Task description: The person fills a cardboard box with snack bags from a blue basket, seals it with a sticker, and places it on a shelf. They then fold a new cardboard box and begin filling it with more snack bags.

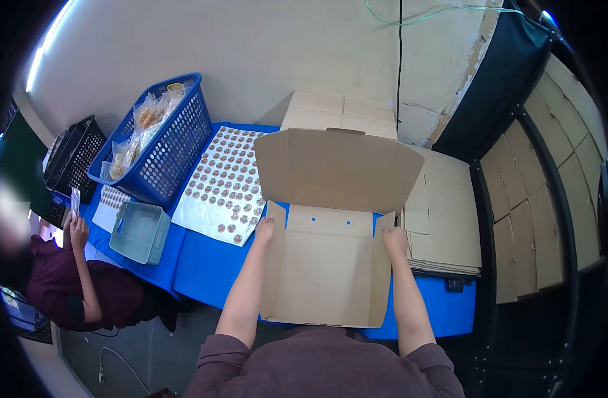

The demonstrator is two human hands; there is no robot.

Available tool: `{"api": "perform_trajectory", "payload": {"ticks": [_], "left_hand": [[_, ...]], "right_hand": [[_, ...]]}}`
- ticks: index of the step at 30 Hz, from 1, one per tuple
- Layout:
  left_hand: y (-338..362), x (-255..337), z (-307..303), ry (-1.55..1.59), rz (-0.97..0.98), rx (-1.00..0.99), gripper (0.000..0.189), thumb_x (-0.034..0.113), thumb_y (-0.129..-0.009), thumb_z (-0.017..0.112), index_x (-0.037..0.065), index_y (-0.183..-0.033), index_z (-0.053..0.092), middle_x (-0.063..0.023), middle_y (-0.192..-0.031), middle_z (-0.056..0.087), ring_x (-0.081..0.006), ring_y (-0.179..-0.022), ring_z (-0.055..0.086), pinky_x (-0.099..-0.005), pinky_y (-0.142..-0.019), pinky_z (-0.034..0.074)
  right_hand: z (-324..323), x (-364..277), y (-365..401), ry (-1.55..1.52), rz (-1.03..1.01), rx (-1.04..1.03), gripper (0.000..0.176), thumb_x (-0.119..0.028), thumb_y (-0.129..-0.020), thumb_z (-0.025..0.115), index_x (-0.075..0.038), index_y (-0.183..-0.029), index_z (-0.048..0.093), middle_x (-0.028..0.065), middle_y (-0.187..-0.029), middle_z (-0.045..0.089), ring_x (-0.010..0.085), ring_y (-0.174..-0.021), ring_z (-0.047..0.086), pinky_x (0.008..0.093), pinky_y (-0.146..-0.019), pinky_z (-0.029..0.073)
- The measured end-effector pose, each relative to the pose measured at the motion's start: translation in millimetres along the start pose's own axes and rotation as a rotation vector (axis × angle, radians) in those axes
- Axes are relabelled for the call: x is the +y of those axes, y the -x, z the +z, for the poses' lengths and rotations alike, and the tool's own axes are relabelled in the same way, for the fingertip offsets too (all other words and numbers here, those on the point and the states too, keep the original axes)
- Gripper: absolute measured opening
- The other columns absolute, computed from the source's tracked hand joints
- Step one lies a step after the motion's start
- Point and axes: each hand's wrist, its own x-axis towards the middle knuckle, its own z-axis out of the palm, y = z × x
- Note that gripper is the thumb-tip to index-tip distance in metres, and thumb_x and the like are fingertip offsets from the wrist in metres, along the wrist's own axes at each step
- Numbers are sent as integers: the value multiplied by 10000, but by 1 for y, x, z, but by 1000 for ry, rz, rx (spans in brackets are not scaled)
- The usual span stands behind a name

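Note:
In the head view a brown cardboard box (327, 265), partly folded, lies in front of me at the table's near edge. Its lid panel (337, 169) stands up at the far side, and both side flaps are raised. My left hand (265, 229) is closed on the left side flap near its far corner. On the opposite flap, my right hand (395, 241) grips at about the same height. Two small holes in the box's far part show the blue cloth beneath. Just left of my left hand lies a sheet of round stickers (227, 179).
Flat cardboard sheets (446, 205) are stacked at the right. A blue basket (161, 146) with bagged goods and a clear plastic bin (141, 232) stand left on the blue cloth (211, 265). Another person (85, 285) holds a small packet at far left. Boxes (523, 219) fill a right-hand rack.

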Motion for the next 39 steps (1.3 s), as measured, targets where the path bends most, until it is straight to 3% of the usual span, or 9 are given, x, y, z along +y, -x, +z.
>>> {"api": "perform_trajectory", "payload": {"ticks": [13, 21, 31, 37, 39], "left_hand": [[7, 61, 35, 16, -90, -95, 421, 302, -973, 388, -43, -1210, 435, -299, -1131, 573, -450, -1074, 540, -477, -890, 433], [-2, 59, 37, -24, -54, -86, 364, 294, -978, 377, -18, -1151, 448, -291, -1091, 588, -445, -1038, 559, -493, -863, 436], [-6, 77, 37, -95, 19, -103, 348, 292, -973, 380, -14, -1092, 494, -284, -1039, 606, -446, -996, 569, -492, -840, 444], [-22, 73, 35, -40, -6, -89, 374, 294, -965, 391, -30, -1123, 487, -306, -1084, 585, -457, -1036, 551, -488, -861, 441], [-29, 64, 38, -16, 51, -50, 414, 308, -963, 388, -52, -1147, 476, -321, -1101, 572, -462, -1062, 538, -488, -881, 436]], "right_hand": [[25, -6, -13, 53, -114, 9, 338, -279, -833, 567, 39, -804, 675, 267, -828, 645, 416, -830, 635, 483, -777, 506], [7, -15, -6, 24, -150, -34, 330, -279, -840, 557, 30, -807, 666, 266, -843, 642, 427, -815, 628, 486, -764, 506], [28, -39, -12, 87, -149, 16, 298, -247, -824, 565, 27, -817, 681, 245, -842, 659, 395, -807, 652, 479, -749, 523], [18, -39, -24, 75, -67, 37, 291, -255, -825, 583, 16, -807, 689, 235, -829, 666, 387, -811, 661, 467, -736, 531], [21, -30, -31, -9, 67, 4, 319, -272, -822, 538, 10, -868, 682, 246, -899, 656, 415, -864, 636, 479, -774, 512]]}}
